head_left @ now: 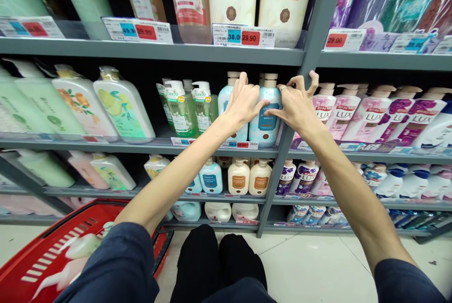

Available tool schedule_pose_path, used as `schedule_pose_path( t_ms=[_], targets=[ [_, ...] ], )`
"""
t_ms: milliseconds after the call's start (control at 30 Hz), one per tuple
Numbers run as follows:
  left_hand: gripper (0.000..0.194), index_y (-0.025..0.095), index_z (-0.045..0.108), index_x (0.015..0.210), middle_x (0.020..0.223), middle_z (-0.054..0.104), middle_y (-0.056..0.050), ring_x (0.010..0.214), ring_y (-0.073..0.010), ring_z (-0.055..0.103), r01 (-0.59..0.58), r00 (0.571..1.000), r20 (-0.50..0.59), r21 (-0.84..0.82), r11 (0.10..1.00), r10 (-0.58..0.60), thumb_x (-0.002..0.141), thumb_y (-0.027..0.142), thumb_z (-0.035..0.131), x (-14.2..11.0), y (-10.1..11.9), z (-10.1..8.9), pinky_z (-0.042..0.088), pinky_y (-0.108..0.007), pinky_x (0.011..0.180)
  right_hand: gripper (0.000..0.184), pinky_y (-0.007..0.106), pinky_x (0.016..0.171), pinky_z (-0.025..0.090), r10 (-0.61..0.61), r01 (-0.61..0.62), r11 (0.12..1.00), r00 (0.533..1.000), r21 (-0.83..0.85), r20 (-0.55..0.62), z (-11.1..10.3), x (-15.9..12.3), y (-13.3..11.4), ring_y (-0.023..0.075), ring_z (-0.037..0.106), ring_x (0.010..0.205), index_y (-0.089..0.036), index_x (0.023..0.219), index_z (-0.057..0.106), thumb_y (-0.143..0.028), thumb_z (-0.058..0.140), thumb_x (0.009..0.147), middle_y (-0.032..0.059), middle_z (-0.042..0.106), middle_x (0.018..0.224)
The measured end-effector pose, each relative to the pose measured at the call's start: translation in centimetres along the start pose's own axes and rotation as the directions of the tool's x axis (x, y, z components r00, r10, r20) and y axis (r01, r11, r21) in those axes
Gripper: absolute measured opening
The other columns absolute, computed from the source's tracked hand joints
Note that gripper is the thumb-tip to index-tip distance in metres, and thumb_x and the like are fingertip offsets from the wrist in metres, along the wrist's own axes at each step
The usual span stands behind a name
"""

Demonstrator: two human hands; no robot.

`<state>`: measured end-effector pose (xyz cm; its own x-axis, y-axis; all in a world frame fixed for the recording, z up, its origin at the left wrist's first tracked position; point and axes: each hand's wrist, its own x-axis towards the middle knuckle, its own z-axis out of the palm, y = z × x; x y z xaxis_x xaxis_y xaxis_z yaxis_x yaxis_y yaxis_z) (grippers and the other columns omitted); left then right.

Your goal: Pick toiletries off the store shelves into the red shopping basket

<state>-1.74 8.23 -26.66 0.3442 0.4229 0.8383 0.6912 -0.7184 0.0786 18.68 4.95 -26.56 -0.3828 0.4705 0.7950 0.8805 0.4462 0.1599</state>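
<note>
Two light-blue bottles with beige caps stand side by side on the middle shelf. My right hand (296, 105) is at the right side of the right blue bottle (265, 126), its thumb across the front and a ringed finger at the shoulder; other fingers spread toward the shelf post. In front of the left blue bottle (229, 93), my left hand (243, 98) has bent fingers. Its thumb lies against the right bottle's left edge, and its fingertips reach between the two bottles, partly hidden.
Green pump bottles (181, 110) stand to the left, and pink LUX bottles (372, 110) beyond the grey post (282, 152). Price tags (243, 36) line the shelf above. A red basket (21, 256) holding pump bottles is at lower left. Smaller bottles fill the lower shelves.
</note>
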Motion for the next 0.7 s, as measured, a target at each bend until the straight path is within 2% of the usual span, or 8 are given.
schedule_pose_path(
  t_ms=[167, 300, 367, 433, 500, 567, 633, 700],
  targets=[
    [0.039, 0.020, 0.074, 0.095, 0.097, 0.076, -0.018, 0.135, -0.0470, 0.051, -0.010, 1.000, 0.020, 0.048, 0.999, 0.009, 0.100, 0.059, 0.066, -0.4, 0.1, -0.1, 0.035, -0.068, 0.122, 0.078, 0.078, 0.133, 0.003, 0.034, -0.036, 0.998, 0.999, 0.050, 0.030, -0.1, 0.0, -0.4, 0.0409, 0.045, 0.148, -0.010, 0.141, 0.062, -0.077, 0.050, 0.105, 0.0220, 0.076, 0.122],
    [0.044, 0.017, 0.075, 0.098, 0.098, 0.076, -0.019, 0.136, -0.0466, 0.051, -0.016, 0.999, 0.051, 0.110, 0.994, 0.011, 0.102, 0.059, 0.063, 0.0, 0.3, -0.1, 0.038, -0.066, 0.121, 0.076, 0.082, 0.131, 0.012, 0.030, -0.031, 0.998, 0.999, 0.058, 0.021, -0.1, 0.1, -0.4, 0.0437, 0.045, 0.149, -0.009, 0.143, 0.062, -0.073, 0.060, 0.102, 0.0235, 0.075, 0.129],
    [0.048, 0.014, 0.075, 0.109, 0.104, 0.076, -0.019, 0.136, -0.0445, 0.052, -0.023, 0.997, 0.071, 0.157, 0.987, 0.012, 0.105, 0.059, 0.059, 0.1, 0.9, -0.5, 0.041, -0.064, 0.120, 0.077, 0.084, 0.128, 0.016, 0.016, -0.016, 0.998, 1.000, 0.058, -0.003, -0.4, 0.0, -0.7, 0.0454, 0.046, 0.149, -0.007, 0.144, 0.063, -0.070, 0.065, 0.100, 0.0249, 0.073, 0.133],
    [0.050, 0.011, 0.072, 0.125, 0.117, 0.075, -0.019, 0.135, -0.0404, 0.054, -0.041, 0.998, 0.047, 0.194, 0.980, 0.033, 0.108, 0.055, 0.055, -0.6, 1.6, -1.6, 0.044, -0.059, 0.118, 0.076, 0.081, 0.128, 0.021, 0.012, -0.008, 0.998, 0.998, 0.066, -0.068, -0.8, -0.7, -1.3, 0.0451, 0.048, 0.148, -0.005, 0.145, 0.062, -0.066, 0.067, 0.101, 0.0263, 0.071, 0.136],
    [0.046, 0.013, 0.069, 0.133, 0.125, 0.073, -0.017, 0.130, -0.0348, 0.059, -0.042, 0.998, -0.033, 0.194, 0.980, 0.049, 0.111, 0.049, 0.051, -2.8, 2.3, -3.2, 0.048, -0.054, 0.114, 0.063, 0.073, 0.127, 0.030, 0.034, -0.015, 0.994, 0.984, 0.109, -0.173, -1.0, -2.5, -2.1, 0.0408, 0.056, 0.142, -0.007, 0.143, 0.063, -0.058, 0.063, 0.106, 0.0239, 0.073, 0.136],
    [0.037, 0.017, 0.073, 0.123, 0.117, 0.075, -0.012, 0.113, -0.0284, 0.066, 0.012, 0.994, -0.105, 0.150, 0.989, 0.003, 0.113, 0.044, 0.050, -6.5, 2.4, -5.0, 0.054, -0.046, 0.104, 0.044, 0.058, 0.117, 0.047, 0.087, -0.038, 0.977, 0.970, 0.212, -0.226, -0.7, -5.2, -3.0, 0.0322, 0.070, 0.122, -0.013, 0.134, 0.069, -0.048, 0.056, 0.111, 0.0167, 0.079, 0.121],
    [0.032, 0.018, 0.077, 0.109, 0.097, 0.076, -0.007, 0.088, -0.0218, 0.068, 0.134, 0.987, -0.096, 0.087, 0.987, -0.125, 0.111, 0.040, 0.054, -10.9, 1.7, -6.4, 0.056, -0.037, 0.086, 0.033, 0.040, 0.093, 0.057, 0.134, -0.081, 0.936, 0.982, 0.342, -0.135, 0.5, -8.1, -3.8, 0.0232, 0.075, 0.088, -0.017, 0.123, 0.073, -0.041, 0.054, 0.113, 0.0072, 0.081, 0.092],
    [0.025, 0.018, 0.079, 0.104, 0.079, 0.072, -0.002, 0.070, -0.0182, 0.064, 0.276, 0.961, -0.024, 0.058, 0.960, -0.275, 0.107, 0.037, 0.062, -14.7, 0.4, -6.8, 0.051, -0.032, 0.073, 0.028, 0.031, 0.073, 0.053, 0.140, -0.147, 0.904, 0.989, 0.402, 0.046, 2.3, -10.4, -4.3, 0.0191, 0.071, 0.066, -0.017, 0.119, 0.075, -0.037, 0.058, 0.110, 0.0008, 0.076, 0.073]
  ],
)
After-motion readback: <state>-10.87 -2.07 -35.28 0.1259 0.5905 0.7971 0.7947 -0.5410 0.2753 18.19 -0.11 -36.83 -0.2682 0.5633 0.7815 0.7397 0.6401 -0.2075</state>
